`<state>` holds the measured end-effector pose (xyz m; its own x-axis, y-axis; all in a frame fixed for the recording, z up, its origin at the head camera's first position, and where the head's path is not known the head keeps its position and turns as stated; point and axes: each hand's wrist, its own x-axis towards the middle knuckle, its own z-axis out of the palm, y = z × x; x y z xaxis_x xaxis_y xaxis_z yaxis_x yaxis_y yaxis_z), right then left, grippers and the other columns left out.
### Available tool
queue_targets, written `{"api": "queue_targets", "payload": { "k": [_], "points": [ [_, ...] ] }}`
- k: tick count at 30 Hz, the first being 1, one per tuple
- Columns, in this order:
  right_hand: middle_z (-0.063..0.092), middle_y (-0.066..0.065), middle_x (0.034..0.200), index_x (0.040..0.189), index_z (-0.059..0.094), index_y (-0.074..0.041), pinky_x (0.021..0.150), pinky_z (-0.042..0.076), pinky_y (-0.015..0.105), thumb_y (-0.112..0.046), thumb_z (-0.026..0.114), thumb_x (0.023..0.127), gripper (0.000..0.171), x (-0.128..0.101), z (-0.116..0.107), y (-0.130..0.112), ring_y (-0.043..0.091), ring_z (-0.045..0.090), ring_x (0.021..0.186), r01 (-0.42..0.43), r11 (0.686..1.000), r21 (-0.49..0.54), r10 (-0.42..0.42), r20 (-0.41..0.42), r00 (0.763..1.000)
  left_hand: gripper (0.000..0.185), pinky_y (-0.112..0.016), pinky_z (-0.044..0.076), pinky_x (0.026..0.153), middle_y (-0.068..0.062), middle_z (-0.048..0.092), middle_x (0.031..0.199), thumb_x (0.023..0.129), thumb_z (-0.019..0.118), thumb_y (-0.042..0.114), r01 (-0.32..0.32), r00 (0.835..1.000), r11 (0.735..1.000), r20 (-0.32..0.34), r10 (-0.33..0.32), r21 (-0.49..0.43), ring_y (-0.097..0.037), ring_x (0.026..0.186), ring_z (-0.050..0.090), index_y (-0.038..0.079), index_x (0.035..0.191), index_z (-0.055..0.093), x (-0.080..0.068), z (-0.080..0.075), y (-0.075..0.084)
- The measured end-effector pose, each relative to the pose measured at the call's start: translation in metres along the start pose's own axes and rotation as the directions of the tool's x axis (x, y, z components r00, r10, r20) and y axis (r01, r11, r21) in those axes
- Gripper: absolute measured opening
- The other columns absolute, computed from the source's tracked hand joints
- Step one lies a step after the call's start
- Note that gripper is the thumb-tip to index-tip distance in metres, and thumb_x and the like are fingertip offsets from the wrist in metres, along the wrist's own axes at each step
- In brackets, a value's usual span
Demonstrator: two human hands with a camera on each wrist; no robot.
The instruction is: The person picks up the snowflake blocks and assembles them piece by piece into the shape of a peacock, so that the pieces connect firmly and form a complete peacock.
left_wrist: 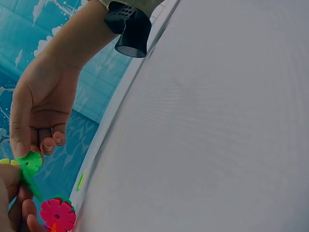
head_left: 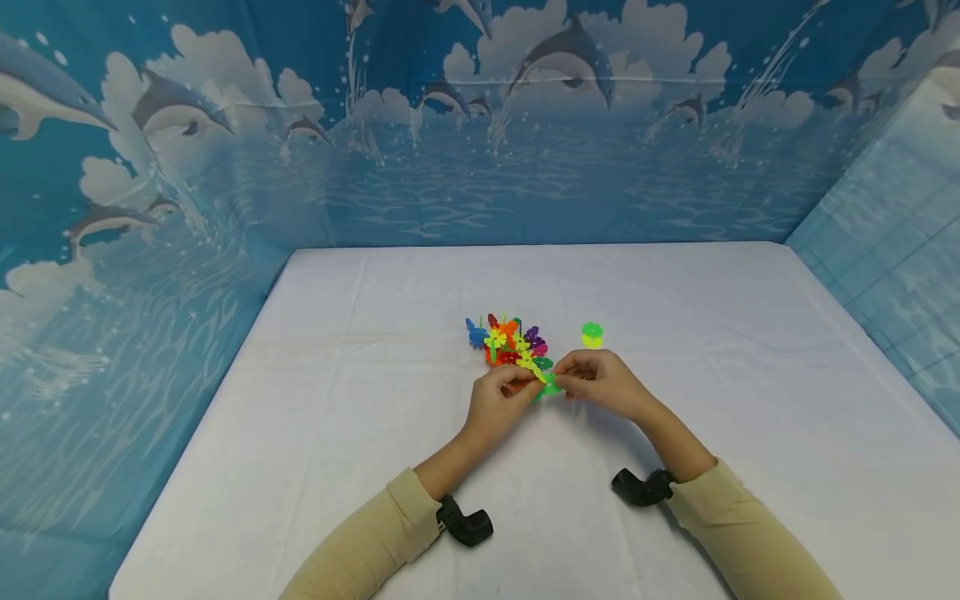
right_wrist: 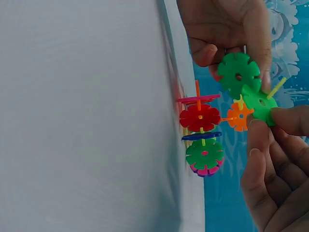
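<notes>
Two green flower-shaped notched discs, joined at an angle, are between the hands. My right hand [head_left: 606, 385] pinches the lighter green disc [right_wrist: 261, 104] between thumb and fingers. From the other side, my left hand [head_left: 498, 407] holds the joined pieces, its fingertips at the darker green disc [right_wrist: 238, 75]. A yellow piece [right_wrist: 276, 88] sticks out of the lighter disc, and an orange disc [right_wrist: 240, 116] shows just behind it. Beyond the left hand, a colourful cluster of interlocked discs [head_left: 510, 337] stands on the table, its near side partly hidden by that hand.
A green disc [head_left: 592, 329] and a yellow disc [head_left: 592, 342] lie overlapping beyond the right hand. A white cloth covers the table [head_left: 390, 300]. Dolphin-printed blue curtains [head_left: 450, 183] hang behind and at the sides. Each wrist wears a black camera mount [head_left: 467, 527].
</notes>
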<state>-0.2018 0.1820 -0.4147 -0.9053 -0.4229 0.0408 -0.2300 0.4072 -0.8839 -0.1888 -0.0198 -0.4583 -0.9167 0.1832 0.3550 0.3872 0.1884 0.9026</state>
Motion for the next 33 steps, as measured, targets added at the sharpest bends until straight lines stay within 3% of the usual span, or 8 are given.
{"api": "queue_targets", "payload": {
  "k": [1, 5, 8, 10, 14, 18, 26, 33],
  "points": [
    [0.068, 0.016, 0.084, 0.099, 0.069, 0.002, 0.066, 0.055, 0.037, -0.011, 0.065, 0.093, 0.015, 0.0, 0.0, -0.001, 0.032, 0.064, 0.072, 0.01, 1.0, -0.007, -0.01, 0.0, 1.0, 0.012, -0.022, 0.047, 0.068, -0.007, 0.069, 0.087, 0.087, 0.074, 0.01, 0.009, 1.0, 1.0, 0.013, -0.009, -0.008, -0.011, 0.076, 0.055, 0.0, 0.092, 0.073, 0.001, 0.001, -0.006],
    [0.069, 0.013, 0.087, 0.101, 0.071, 0.002, 0.066, 0.055, 0.039, -0.013, 0.065, 0.095, 0.018, 0.0, -0.006, -0.001, 0.028, 0.064, 0.073, 0.04, 0.999, -0.017, -0.04, -0.019, 0.999, 0.012, -0.021, 0.05, 0.07, -0.014, 0.069, 0.087, 0.087, 0.073, 0.004, 0.065, 0.997, 0.995, 0.053, -0.061, -0.077, -0.01, 0.076, 0.057, -0.006, 0.092, 0.071, 0.002, 0.002, -0.007],
    [0.068, 0.018, 0.09, 0.104, 0.069, 0.006, 0.066, 0.055, 0.038, -0.016, 0.062, 0.097, 0.024, 0.005, -0.019, 0.004, 0.024, 0.064, 0.074, 0.023, 1.0, -0.006, -0.024, -0.099, 0.995, 0.013, -0.02, 0.05, 0.069, -0.017, 0.068, 0.087, 0.087, 0.07, 0.0, 0.12, 0.991, 0.98, 0.077, -0.109, -0.156, -0.007, 0.075, 0.057, -0.011, 0.094, 0.068, 0.003, 0.0, -0.003],
    [0.067, 0.021, 0.092, 0.107, 0.067, 0.008, 0.066, 0.055, 0.037, -0.019, 0.061, 0.098, 0.029, 0.01, -0.031, 0.01, 0.023, 0.064, 0.075, -0.03, 1.0, -0.008, 0.027, -0.187, 0.982, 0.014, -0.02, 0.05, 0.067, -0.013, 0.066, 0.083, 0.088, 0.067, -0.002, 0.168, 0.985, 0.96, 0.088, -0.152, -0.224, -0.006, 0.073, 0.057, -0.014, 0.095, 0.066, 0.004, -0.003, 0.004],
    [0.066, 0.021, 0.1, 0.113, 0.065, 0.005, 0.068, 0.053, 0.034, -0.024, 0.058, 0.1, 0.033, 0.021, -0.054, 0.025, 0.025, 0.062, 0.082, -0.205, 0.975, -0.085, 0.168, -0.319, 0.933, 0.016, -0.021, 0.048, 0.064, 0.002, 0.061, 0.076, 0.091, 0.063, -0.003, 0.247, 0.969, 0.913, 0.094, -0.229, -0.325, -0.006, 0.069, 0.054, -0.018, 0.096, 0.063, 0.003, -0.009, 0.02],
    [0.062, 0.021, 0.104, 0.118, 0.063, 0.005, 0.067, 0.048, 0.034, -0.021, 0.056, 0.099, 0.033, 0.031, -0.066, 0.04, 0.03, 0.059, 0.086, -0.319, 0.931, -0.176, 0.256, -0.305, 0.917, 0.016, -0.023, 0.044, 0.062, 0.003, 0.056, 0.07, 0.094, 0.06, -0.002, 0.278, 0.961, 0.884, 0.097, -0.261, -0.376, -0.01, 0.065, 0.051, -0.018, 0.094, 0.06, 0.003, -0.01, 0.022],
    [0.055, 0.025, 0.115, 0.126, 0.058, 0.005, 0.077, 0.046, 0.041, -0.024, 0.062, 0.096, 0.042, 0.052, -0.062, 0.06, 0.034, 0.052, 0.096, -0.36, 0.878, -0.315, 0.29, -0.249, 0.924, 0.013, -0.021, 0.042, 0.058, -0.002, 0.052, 0.069, 0.096, 0.055, -0.002, 0.315, 0.949, 0.845, 0.113, -0.296, -0.432, -0.014, 0.061, 0.047, -0.014, 0.091, 0.057, 0.004, -0.011, 0.022],
    [0.053, 0.014, 0.096, 0.113, 0.056, 0.005, 0.073, 0.042, 0.037, -0.014, 0.069, 0.091, 0.032, 0.059, -0.057, 0.062, 0.028, 0.049, 0.087, -0.363, 0.885, -0.292, 0.285, -0.277, 0.918, 0.014, -0.019, 0.043, 0.058, -0.002, 0.054, 0.069, 0.097, 0.056, 0.0, 0.353, 0.935, 0.831, 0.122, -0.334, -0.43, -0.011, 0.062, 0.049, -0.013, 0.093, 0.058, 0.004, -0.013, 0.023]
  ]
}}
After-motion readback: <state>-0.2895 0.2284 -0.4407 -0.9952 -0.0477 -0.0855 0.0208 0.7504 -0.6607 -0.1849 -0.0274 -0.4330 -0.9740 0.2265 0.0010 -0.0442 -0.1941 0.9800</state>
